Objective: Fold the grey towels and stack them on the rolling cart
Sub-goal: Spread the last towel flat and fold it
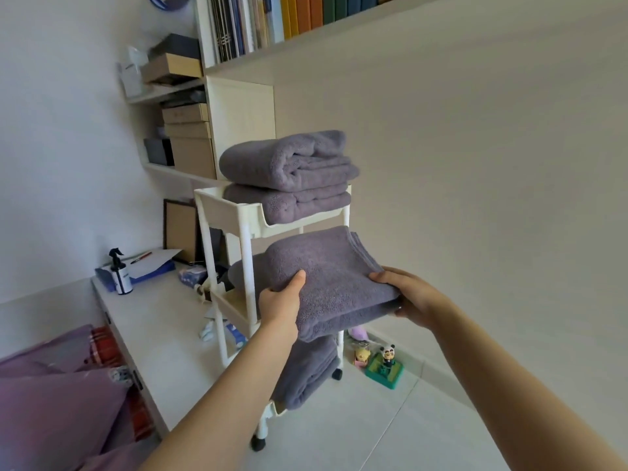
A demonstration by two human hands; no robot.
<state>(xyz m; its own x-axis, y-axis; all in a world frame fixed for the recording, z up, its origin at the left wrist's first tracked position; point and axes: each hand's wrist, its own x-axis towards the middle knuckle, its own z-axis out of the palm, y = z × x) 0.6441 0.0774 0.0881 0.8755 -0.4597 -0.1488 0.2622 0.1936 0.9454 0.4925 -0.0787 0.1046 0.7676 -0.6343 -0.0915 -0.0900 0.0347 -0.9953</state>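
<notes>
I held a folded grey towel (326,283) in front of the cart (245,229), left hand (280,300) gripping its near-left edge, right hand (409,294) its right edge. Two folded towels (289,175) lay stacked on the cart's top shelf. Another towel (307,372) hung over the bottom shelf's edge.

Two bare forearms are showing from the lower edge, no sleeves reaching them; the left hand (280,302) and right hand (409,299) are wearing no gloves, rings or watch.
</notes>
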